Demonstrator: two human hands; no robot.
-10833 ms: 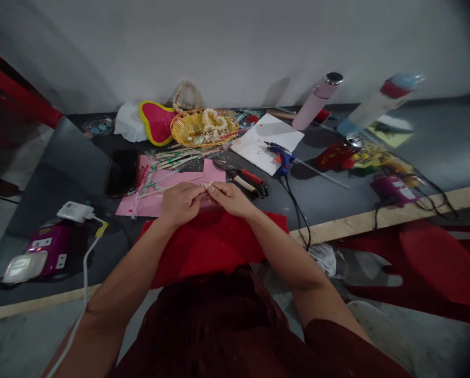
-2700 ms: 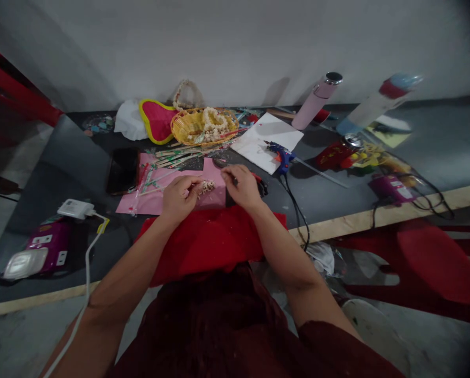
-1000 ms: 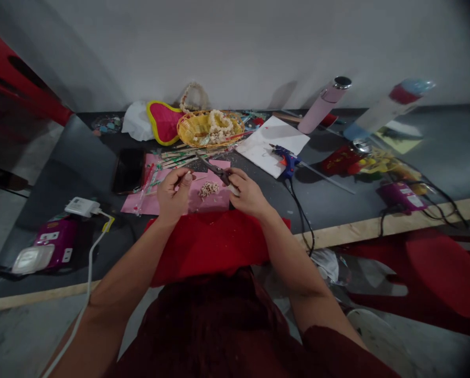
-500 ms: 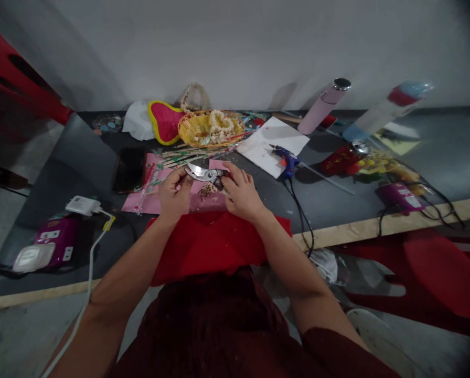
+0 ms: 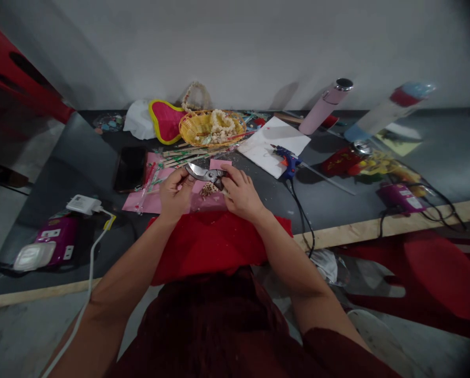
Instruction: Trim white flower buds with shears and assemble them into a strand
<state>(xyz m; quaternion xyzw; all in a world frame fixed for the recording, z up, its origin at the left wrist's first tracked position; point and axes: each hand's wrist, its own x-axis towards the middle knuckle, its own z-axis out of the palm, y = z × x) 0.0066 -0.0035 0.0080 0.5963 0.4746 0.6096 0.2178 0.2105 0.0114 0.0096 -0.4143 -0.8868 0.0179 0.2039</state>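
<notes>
My right hand (image 5: pixel 243 193) is closed around the handles of a pair of pruning shears (image 5: pixel 202 172), whose metal jaws point left. At the jaw tips, my left hand (image 5: pixel 175 193) is closed in a pinch; whatever lies between its fingers is too small or hidden to make out. Beneath the shears, a small heap of short cut pieces (image 5: pixel 209 189) rests on a pink sheet (image 5: pixel 156 206). Thin sticks with green marks (image 5: pixel 191 153) lie just behind my hands. A red cloth (image 5: pixel 215 244) spreads between my forearms at the table edge.
Behind the sticks stands a yellow basket (image 5: pixel 185 137) holding beaded strands. A phone (image 5: pixel 130 169) lies left, near a purple power socket (image 5: pixel 60 239). To the right are a blue glue gun (image 5: pixel 288 160) on white board (image 5: pixel 264 152), a pink flask (image 5: pixel 325 107) and a red can (image 5: pixel 341 159).
The shears' jaws look slightly narrower than before. Both hands stay in nearly the same place, and the view has shifted very slightly.
</notes>
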